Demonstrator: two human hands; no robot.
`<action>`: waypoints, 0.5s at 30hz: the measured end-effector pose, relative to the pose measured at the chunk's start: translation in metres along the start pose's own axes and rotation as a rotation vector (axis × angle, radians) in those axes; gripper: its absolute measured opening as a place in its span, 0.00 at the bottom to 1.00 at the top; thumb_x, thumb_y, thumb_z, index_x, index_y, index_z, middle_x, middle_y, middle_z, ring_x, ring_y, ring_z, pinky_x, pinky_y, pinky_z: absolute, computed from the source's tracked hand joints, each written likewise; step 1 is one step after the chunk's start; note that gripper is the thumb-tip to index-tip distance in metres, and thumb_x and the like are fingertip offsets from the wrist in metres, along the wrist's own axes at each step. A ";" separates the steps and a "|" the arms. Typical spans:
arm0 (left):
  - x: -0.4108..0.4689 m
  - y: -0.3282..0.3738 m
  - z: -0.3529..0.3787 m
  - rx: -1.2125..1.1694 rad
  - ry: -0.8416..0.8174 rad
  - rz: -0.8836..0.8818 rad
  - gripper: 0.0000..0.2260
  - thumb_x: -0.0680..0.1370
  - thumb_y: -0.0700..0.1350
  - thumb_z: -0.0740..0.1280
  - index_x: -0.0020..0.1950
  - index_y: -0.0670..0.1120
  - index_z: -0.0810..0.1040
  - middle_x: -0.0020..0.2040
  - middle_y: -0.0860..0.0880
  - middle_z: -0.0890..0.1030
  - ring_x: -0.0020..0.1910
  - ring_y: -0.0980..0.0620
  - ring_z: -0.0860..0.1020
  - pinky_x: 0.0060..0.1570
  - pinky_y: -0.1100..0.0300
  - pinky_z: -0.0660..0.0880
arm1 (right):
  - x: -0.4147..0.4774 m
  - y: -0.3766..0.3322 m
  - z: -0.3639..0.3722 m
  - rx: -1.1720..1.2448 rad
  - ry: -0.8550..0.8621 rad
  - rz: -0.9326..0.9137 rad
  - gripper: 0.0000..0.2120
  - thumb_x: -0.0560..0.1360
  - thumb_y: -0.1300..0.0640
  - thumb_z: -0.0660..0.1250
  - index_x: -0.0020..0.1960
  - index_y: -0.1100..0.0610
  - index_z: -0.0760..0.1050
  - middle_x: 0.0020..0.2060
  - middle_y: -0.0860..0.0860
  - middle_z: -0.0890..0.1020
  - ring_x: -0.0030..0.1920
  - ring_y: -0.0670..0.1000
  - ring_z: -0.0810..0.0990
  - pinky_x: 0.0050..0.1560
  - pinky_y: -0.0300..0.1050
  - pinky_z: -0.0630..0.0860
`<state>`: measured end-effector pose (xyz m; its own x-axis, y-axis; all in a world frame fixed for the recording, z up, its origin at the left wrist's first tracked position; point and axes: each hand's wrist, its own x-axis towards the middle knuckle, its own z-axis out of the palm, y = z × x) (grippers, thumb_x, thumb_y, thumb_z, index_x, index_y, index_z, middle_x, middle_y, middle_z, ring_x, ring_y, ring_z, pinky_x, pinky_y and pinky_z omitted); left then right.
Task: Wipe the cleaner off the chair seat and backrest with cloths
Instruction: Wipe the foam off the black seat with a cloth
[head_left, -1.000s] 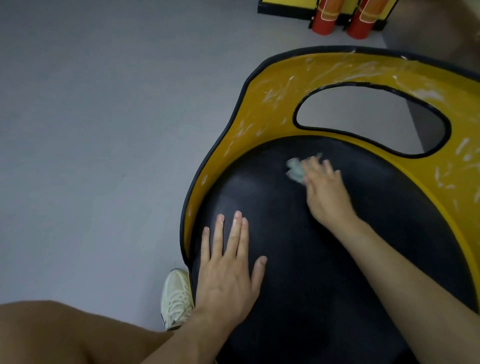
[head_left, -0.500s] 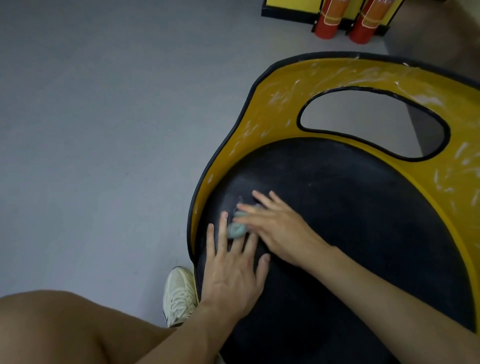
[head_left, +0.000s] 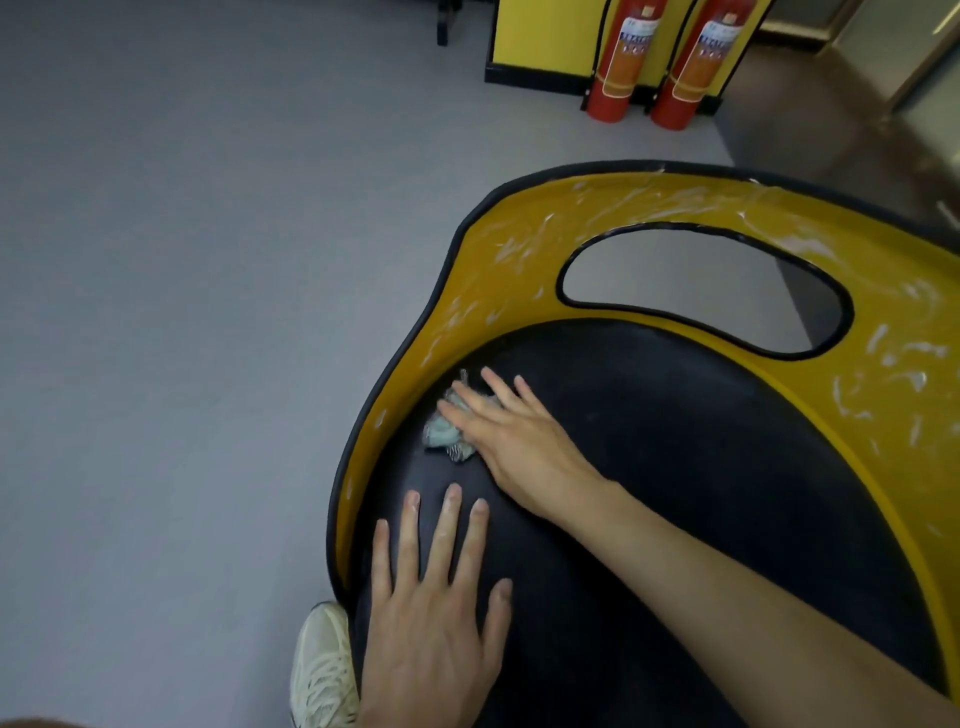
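The chair has a round black seat (head_left: 701, 493) and a curved yellow backrest (head_left: 498, 270) with an oval cut-out; white cleaner streaks cover the backrest. A small pale blue-green cloth (head_left: 445, 434) lies bunched on the seat's left part, close to the yellow rim. My right hand (head_left: 511, 434) presses flat on the cloth with straight fingers. My left hand (head_left: 434, 618) rests flat on the front left of the seat, fingers spread, holding nothing.
Grey floor (head_left: 182, 312) stretches to the left. Two red fire extinguishers (head_left: 618, 67) stand by a yellow panel (head_left: 545, 36) at the back. My white shoe (head_left: 322, 670) sits on the floor beside the seat's front left edge.
My right hand slid the cloth from the seat's back centre to the left near my left hand, then a little up toward the yellow rim. The left hand stayed put.
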<state>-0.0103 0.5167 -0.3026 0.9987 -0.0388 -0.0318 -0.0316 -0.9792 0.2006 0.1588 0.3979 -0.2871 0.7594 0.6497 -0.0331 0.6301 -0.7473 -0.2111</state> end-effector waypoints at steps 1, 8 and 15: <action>0.000 0.000 0.001 0.003 0.011 0.002 0.32 0.77 0.61 0.58 0.79 0.49 0.67 0.80 0.46 0.63 0.80 0.37 0.57 0.75 0.36 0.56 | 0.011 0.013 -0.003 -0.023 0.013 0.044 0.27 0.83 0.59 0.56 0.80 0.48 0.58 0.80 0.49 0.59 0.81 0.58 0.51 0.78 0.59 0.45; 0.000 -0.001 0.004 0.000 0.063 -0.002 0.33 0.74 0.61 0.61 0.78 0.50 0.68 0.80 0.46 0.64 0.79 0.37 0.60 0.74 0.35 0.58 | -0.023 0.147 -0.031 -0.018 0.207 0.750 0.22 0.85 0.57 0.52 0.79 0.53 0.63 0.77 0.52 0.66 0.77 0.62 0.60 0.76 0.66 0.54; 0.001 -0.001 0.008 0.041 0.085 -0.008 0.34 0.72 0.61 0.61 0.77 0.50 0.70 0.78 0.46 0.66 0.77 0.36 0.64 0.71 0.35 0.61 | 0.040 0.003 0.002 0.036 0.263 0.466 0.20 0.72 0.65 0.63 0.63 0.58 0.77 0.63 0.58 0.78 0.67 0.63 0.72 0.69 0.61 0.65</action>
<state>-0.0091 0.5159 -0.3101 0.9986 -0.0155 0.0501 -0.0234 -0.9868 0.1603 0.1909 0.4218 -0.2910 0.9752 0.1900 0.1134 0.2140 -0.9400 -0.2657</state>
